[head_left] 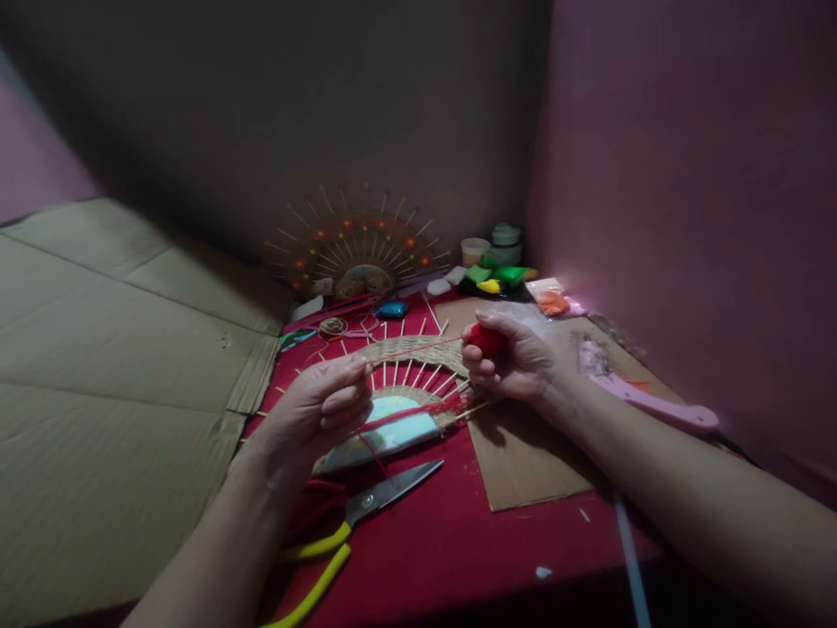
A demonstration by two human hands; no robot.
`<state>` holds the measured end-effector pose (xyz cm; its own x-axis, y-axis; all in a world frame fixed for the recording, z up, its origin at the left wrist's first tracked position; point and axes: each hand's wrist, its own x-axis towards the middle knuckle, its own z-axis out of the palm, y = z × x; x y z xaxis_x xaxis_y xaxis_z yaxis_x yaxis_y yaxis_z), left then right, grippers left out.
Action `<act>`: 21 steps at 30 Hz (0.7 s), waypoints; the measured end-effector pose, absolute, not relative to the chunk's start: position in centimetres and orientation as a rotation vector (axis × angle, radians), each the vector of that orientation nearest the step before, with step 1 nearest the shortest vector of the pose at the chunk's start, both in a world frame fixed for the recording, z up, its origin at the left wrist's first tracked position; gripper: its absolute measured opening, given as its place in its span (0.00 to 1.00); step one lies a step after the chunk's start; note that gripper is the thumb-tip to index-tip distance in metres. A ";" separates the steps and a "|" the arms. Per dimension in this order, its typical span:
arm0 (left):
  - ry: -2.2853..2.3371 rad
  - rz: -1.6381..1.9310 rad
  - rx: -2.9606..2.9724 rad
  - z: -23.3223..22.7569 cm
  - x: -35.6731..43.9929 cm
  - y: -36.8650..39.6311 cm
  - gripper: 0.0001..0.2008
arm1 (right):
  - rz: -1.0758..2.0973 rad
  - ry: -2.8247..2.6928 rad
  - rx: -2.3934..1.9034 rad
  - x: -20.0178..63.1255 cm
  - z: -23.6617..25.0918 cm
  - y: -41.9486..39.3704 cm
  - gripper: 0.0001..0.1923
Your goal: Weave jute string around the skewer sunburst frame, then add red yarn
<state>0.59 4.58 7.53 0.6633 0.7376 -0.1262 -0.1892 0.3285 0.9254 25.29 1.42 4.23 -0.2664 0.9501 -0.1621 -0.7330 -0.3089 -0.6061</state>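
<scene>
Red table (458, 541) in a dim pink corner, weaving in progress.
My right hand (516, 362) is closed around a ball of red yarn (485, 340); my left hand (320, 410) pinches its strand taut over the half-woven stick fan (405, 384), with yellow-handled scissors (353, 523) just beside it.

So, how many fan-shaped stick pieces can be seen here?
2. One fan lies on the red table between the hands; the other fan leans against the back wall. More may be hidden.
</scene>
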 end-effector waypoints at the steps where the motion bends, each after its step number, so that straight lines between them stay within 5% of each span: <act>1: 0.606 0.658 1.073 7.5 0.6 4.6 0.08 | 1.809 -0.502 -0.611 25.3 4.2 1.4 0.10; 21: 0.630 0.653 1.092 7.6 0.7 4.5 0.08 | 1.827 -0.506 -0.596 25.5 4.2 1.5 0.10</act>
